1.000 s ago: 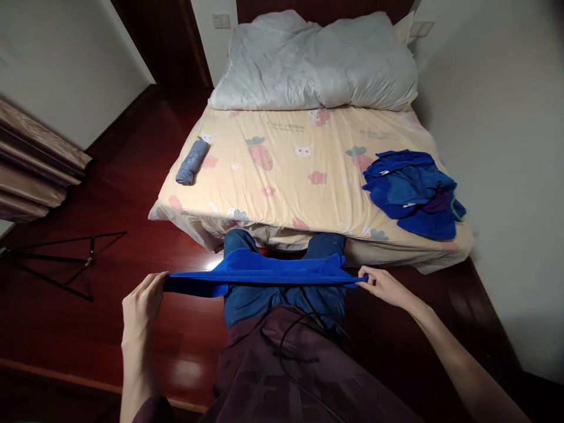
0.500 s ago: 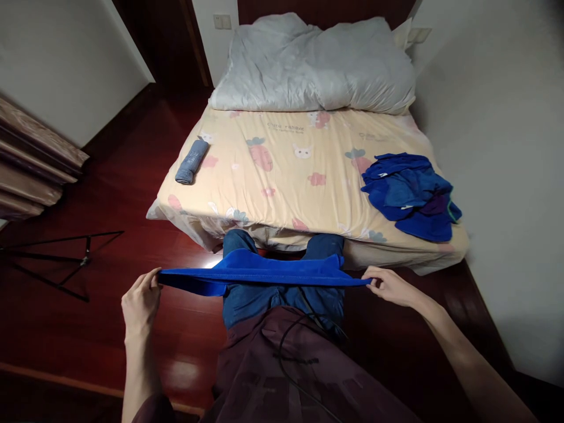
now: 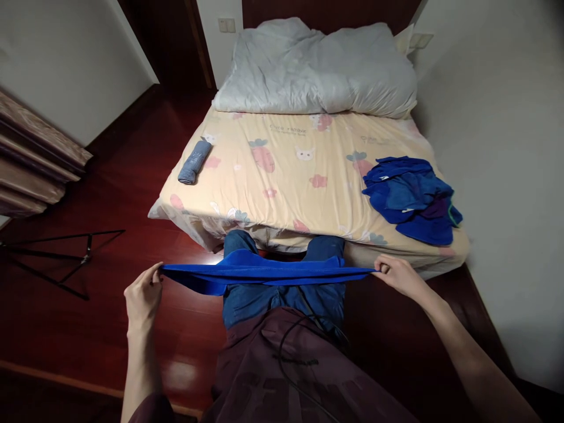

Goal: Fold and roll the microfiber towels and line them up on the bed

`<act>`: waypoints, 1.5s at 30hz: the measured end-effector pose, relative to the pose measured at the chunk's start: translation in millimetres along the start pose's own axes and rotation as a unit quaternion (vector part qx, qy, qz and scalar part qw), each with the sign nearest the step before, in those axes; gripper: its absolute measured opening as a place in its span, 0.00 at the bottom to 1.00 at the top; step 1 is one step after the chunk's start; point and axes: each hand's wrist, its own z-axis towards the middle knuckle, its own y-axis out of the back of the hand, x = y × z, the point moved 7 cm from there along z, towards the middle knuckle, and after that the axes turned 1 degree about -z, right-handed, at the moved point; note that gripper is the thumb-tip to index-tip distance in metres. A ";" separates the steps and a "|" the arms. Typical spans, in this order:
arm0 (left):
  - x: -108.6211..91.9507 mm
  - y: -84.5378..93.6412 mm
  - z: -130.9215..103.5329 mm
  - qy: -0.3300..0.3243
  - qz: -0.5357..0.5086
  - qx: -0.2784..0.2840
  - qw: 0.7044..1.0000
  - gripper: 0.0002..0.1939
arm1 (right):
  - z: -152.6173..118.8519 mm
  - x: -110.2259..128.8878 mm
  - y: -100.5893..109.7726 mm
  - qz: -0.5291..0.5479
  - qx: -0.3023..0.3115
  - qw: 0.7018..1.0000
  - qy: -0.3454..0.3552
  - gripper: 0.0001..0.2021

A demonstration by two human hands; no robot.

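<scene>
A bright blue cloth (image 3: 264, 272) is stretched sideways above my thighs, its top edge pulled nearly straight. My left hand (image 3: 144, 294) pinches its left end, and my right hand (image 3: 396, 275) grips the right end between thumb and fingers. The lower part of the cloth hangs over my jeans. On the bed's right front corner lies a loose pile of blue clothes (image 3: 409, 197) with a purple patch and a green edge. A rolled grey-blue cloth (image 3: 194, 161) rests near the bed's left edge.
The bed (image 3: 286, 200) has a cream printed sheet and stands right in front of my knees. A bunched pale quilt (image 3: 312, 70) lies at its head. Black tripod legs (image 3: 86, 258) stand on the floor at the left, near a curtain (image 3: 39, 158). A thin black cable crosses my shirt.
My right hand has moved slightly right and up with its end of the cloth, which now looks tauter. My left hand has shifted slightly up.
</scene>
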 end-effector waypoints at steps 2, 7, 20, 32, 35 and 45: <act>-3.2 0.1 3.2 -0.012 0.001 -0.009 1.000 0.15 | 1.5 1.2 -3.9 0.051 0.025 0.998 -0.015 0.24; 1.7 -1.2 2.4 -0.028 0.019 -0.013 0.999 0.14 | -6.7 6.1 -16.8 0.194 0.101 0.975 -0.046 0.30; 14.0 -13.8 -9.2 -0.040 0.026 -0.021 0.999 0.16 | -1.8 -25.0 -16.1 0.261 0.011 0.961 -0.092 0.27; 9.8 -26.6 -13.8 -0.022 0.021 0.009 1.000 0.17 | 0.0 -15.5 -13.0 0.269 0.020 0.962 -0.054 0.14; 7.2 -24.9 -13.5 -0.022 0.018 0.010 1.000 0.17 | -2.5 -13.7 -17.7 0.242 0.017 0.969 -0.052 0.07; -15.0 -8.7 16.1 -0.040 -0.003 -0.023 0.999 0.15 | 9.1 -14.5 10.9 0.200 -0.149 0.968 -0.036 0.22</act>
